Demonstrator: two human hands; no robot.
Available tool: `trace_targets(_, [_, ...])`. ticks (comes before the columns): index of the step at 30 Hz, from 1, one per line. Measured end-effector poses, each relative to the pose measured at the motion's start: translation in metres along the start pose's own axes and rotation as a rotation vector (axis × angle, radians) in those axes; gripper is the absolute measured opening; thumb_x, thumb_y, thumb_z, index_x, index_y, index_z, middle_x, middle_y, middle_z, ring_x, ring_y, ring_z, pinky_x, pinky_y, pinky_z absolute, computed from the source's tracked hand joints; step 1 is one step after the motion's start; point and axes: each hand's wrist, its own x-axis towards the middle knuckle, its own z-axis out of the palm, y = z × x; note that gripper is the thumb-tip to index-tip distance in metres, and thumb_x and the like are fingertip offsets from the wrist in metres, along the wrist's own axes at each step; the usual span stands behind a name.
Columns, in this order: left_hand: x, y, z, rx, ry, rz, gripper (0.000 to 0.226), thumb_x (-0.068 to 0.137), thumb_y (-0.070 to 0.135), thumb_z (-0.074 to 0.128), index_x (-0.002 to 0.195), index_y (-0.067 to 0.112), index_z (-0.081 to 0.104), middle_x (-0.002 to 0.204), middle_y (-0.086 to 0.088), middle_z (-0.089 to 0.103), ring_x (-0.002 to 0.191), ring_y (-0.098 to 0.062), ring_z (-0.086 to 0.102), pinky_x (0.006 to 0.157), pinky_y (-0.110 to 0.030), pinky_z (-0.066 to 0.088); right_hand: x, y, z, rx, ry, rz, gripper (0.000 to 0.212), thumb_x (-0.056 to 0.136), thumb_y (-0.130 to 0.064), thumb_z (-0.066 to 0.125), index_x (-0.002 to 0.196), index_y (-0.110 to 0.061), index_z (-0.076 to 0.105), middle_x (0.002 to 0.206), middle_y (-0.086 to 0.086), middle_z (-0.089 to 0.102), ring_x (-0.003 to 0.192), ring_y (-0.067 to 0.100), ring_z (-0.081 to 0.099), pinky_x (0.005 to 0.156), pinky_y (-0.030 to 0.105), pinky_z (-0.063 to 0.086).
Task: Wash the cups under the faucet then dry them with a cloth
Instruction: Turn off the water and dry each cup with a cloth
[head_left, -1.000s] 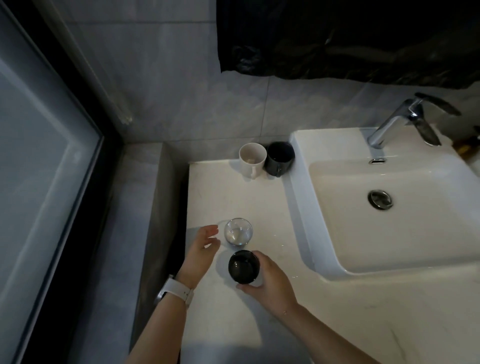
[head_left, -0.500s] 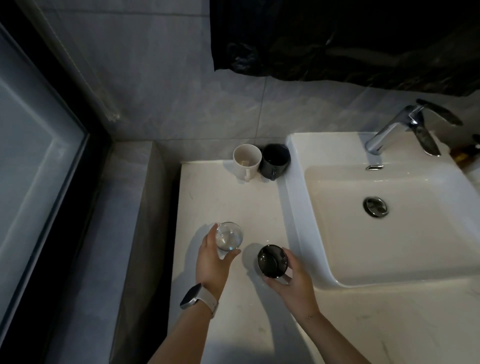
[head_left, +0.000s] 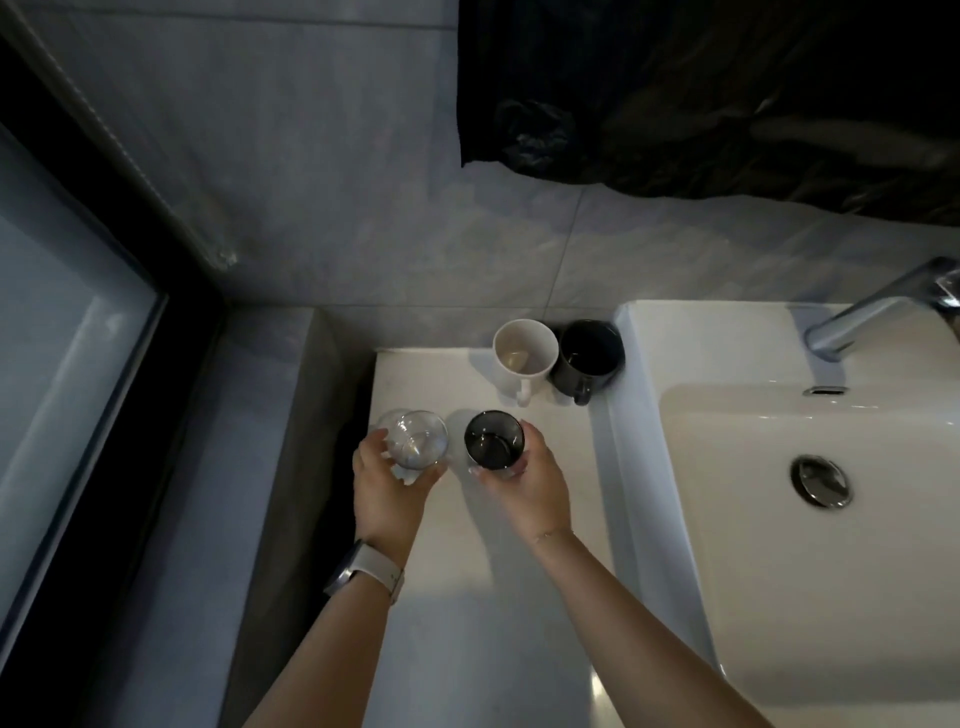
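The two forearms enter from the lower centre of the frame and reach up over the white desk (head_left: 467, 597). The left wrist carries a pale-strapped watch (head_left: 366, 570).

Left hand (head_left: 387, 486): fingers and thumb curled round a clear glass (head_left: 413, 439), held from below and behind, mouth up and tipped slightly toward the camera. Whether its base rests on the desk or is lifted clear cannot be told. A light glint shows inside; whether that is water or a reflection cannot be told.

Right hand (head_left: 524, 486): fingers wrapped round a dark glass (head_left: 493, 436), mouth up, just beside the clear one but apart from it. The interior looks dark and bare, though the tint hides any residue.

Judgement: each hand takes one glass so both can be carried to the basin together; washing appears not yet begun on these two.

Further up, at centre frame against the wall, a white mug (head_left: 524, 356) and a black mug (head_left: 589, 356) stand touching side by side, handles toward the camera. The white one shows a pale brownish patch at the bottom, possibly dregs; the black one's contents cannot be read.

At right, the sink (head_left: 639, 415) sits raised above the desk, its drain (head_left: 821, 480) visible. The faucet (head_left: 878, 314) at the upper right edge shows no running water. No drying cloth can be identified; a dark sheet (head_left: 727, 93) hangs across the top of the frame.
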Motion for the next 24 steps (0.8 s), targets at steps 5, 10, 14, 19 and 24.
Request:
trace_targets(5, [0.038,0.008,0.009,-0.033,0.035,0.004,0.078,0.062,0.023,0.093,0.126,0.011,0.050,0.126,-0.007,0.050,0.103,-0.020,0.060,0.088,-0.047,0.056,0.028,-0.028,0.031,0.262,0.133,0.102,0.058,0.065,-0.031,0.085,0.107,-0.031,0.044,0.096,0.002,0.067,0.073,-0.001,0.062,0.062,0.010,0.042])
trace_targets(10, [0.066,0.020,0.019,-0.046,0.073,0.035,0.078,0.065,0.016,0.090,0.131,0.013,0.049,0.123,-0.002,0.037,0.098,-0.019,0.057,0.092,-0.037,0.053,0.057,-0.043,0.052,0.548,0.222,0.069,0.060,0.067,0.001,0.083,0.116,-0.008,0.049,0.098,0.009,0.066,0.068,-0.012,0.061,0.062,0.003,0.044])
trace_targets(14, [0.085,0.029,0.025,-0.069,0.083,0.026,0.075,0.072,0.014,0.085,0.137,0.012,0.047,0.127,-0.005,0.037,0.097,-0.014,0.056,0.096,-0.038,0.052,0.075,-0.054,0.070,0.725,0.241,0.130,0.063,0.069,0.006,0.080,0.118,-0.012,0.046,0.106,0.015,0.066,0.078,-0.004,0.065,0.068,0.006,0.047])
trace_targets(19, [0.103,0.038,0.032,-0.091,0.112,0.038,0.071,0.079,0.007,0.079,0.141,0.007,0.044,0.135,-0.012,0.036,0.102,-0.015,0.055,0.095,-0.025,0.051,0.084,-0.064,0.091,0.842,0.323,0.243,0.061,0.078,0.005,0.069,0.129,-0.015,0.042,0.082,0.003,0.057,0.063,0.001,0.054,0.063,0.006,0.044])
trace_targets(24, [0.106,0.035,0.029,-0.053,0.114,0.071,0.067,0.080,0.001,0.076,0.140,0.003,0.046,0.133,-0.018,0.045,0.097,0.012,0.051,0.073,0.006,0.038,0.088,-0.068,0.100,0.929,0.302,0.284,0.071,0.079,0.019,0.041,0.133,-0.028,0.039,0.080,0.002,0.051,0.067,0.005,0.051,0.075,0.016,0.043])
